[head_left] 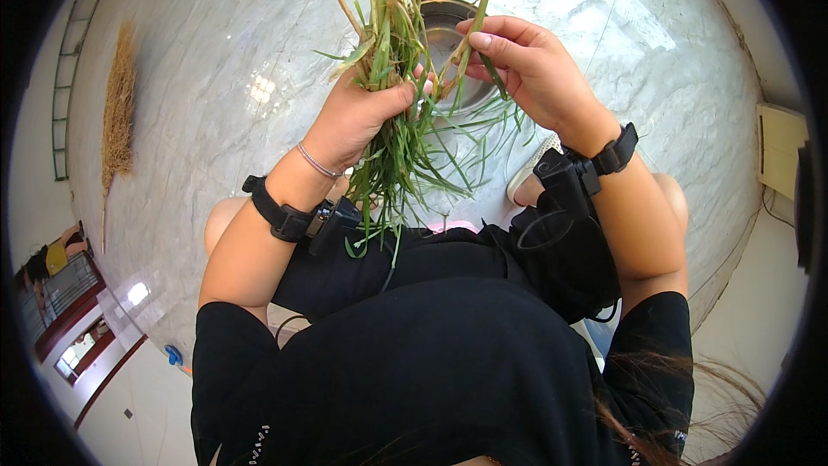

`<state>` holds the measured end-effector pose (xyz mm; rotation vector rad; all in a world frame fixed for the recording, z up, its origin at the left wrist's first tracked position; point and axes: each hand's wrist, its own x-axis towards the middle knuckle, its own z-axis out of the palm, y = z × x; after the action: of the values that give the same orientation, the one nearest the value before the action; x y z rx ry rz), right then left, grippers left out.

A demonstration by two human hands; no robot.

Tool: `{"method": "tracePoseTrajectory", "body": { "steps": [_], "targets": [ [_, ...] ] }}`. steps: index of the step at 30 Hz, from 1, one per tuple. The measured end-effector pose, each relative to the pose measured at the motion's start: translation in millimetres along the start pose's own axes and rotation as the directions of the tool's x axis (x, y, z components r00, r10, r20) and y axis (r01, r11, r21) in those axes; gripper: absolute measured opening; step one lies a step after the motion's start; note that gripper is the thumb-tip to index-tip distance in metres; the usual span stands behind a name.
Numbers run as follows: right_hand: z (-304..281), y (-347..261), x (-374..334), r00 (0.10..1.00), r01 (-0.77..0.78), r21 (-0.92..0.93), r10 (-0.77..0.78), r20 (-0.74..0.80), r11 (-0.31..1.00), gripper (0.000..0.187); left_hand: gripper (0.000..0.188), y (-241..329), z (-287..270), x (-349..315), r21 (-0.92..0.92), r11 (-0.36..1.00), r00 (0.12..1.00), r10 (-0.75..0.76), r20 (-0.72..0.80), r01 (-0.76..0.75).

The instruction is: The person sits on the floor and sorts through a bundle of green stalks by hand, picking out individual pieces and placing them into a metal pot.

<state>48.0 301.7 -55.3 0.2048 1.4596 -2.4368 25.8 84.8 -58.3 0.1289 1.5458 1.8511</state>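
Observation:
My left hand is closed around a bunch of long green grass-like plants. Its pale root ends point up and away, and the thin leaves hang down over my lap. To its right, my right hand pinches a single stalk between thumb and fingers. That stalk is greenish-yellow and tilted, with a leaf trailing below. Behind both hands, a round metal basin rests on the floor, partly covered by the plants and my fingers. What lies inside the basin I cannot make out.
The floor is shiny grey marble. A straw broom lies at the far left near a ladder-like frame. A pale shoe shows below my right hand. A cream box-like object stands at the right edge.

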Motion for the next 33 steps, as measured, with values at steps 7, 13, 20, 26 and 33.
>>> {"method": "tracePoseTrajectory", "body": {
  "steps": [7,13,20,26,33],
  "targets": [
    [1,0,1,0.998,0.045,-0.154,-0.051,-0.036,0.987,0.020,0.029,2,3,-3,0.077,0.997,1.000,-0.002,-0.011,0.003],
    [-12,-5,9,0.979,0.103,-0.309,-0.152,-0.139,0.946,0.020,0.035,0,-14,-8,0.042,0.997,0.998,-0.066,-0.005,0.066],
    [-64,-23,19,0.916,0.180,-0.330,-0.280,-0.288,0.927,0.023,0.026,-15,-27,-12,0.096,0.991,0.995,-0.093,-0.026,0.096],
    [-78,-13,35,0.901,0.137,-0.579,-0.344,-0.264,0.804,0.025,0.026,-13,-38,-15,0.054,0.994,0.996,-0.092,0.014,0.091],
    [-39,31,48,0.949,0.171,-0.948,-0.304,0.085,0.269,0.041,0.029,-8,-46,-17,0.007,0.996,0.996,-0.084,0.025,0.084]
  ]
}}
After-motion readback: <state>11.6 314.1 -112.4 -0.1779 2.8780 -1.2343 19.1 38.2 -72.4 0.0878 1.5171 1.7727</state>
